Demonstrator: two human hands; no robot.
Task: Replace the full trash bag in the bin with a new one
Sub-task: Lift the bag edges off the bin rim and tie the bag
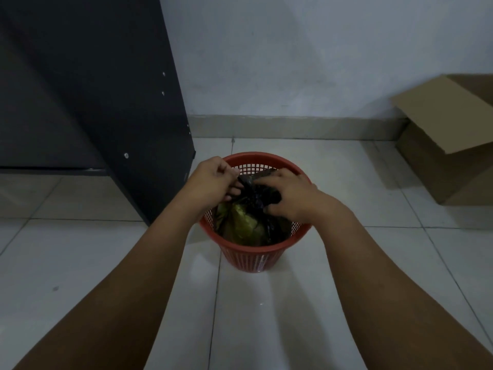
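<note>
**A:** How far along is the bag change?

**B:** Early, I'd say. The full trash bag [253, 194] sits down inside the red bin [254, 259], which stands on the tiled floor [346, 303] just beside the corner of a dark cabinet [93, 89]. Nothing has been lifted out.

**A:** And the hands?

**B:** Both are at the bag's mouth, over the far half of the bin. The left grip [216, 180] has its fingers curled and pinches the black plastic from the left. The right grip [290, 194] is closed round a bunch of the same plastic from the right. The plastic is gathered into a crumpled neck between them.

**A:** Is it tied?

**B:** I cannot tell, because the hands cover most of the neck. The bin's rim is bare wherever it shows, so the bag's edge is not folded over it. That part of the job looks done.

**A:** What remains?

**B:** Most of it, by my reckoning: close the neck, lift the bag clear, set it aside, then line the bin afresh. No new bag is in view. An open cardboard box [448, 166] stands against the wall [293, 62] on the right, well apart from the bin, and its inside is hidden.

**A:** Any worry?

**B:** The bag bulges with something greenish below the neck, so it may drag on the bin's mesh when pulled up.
</note>
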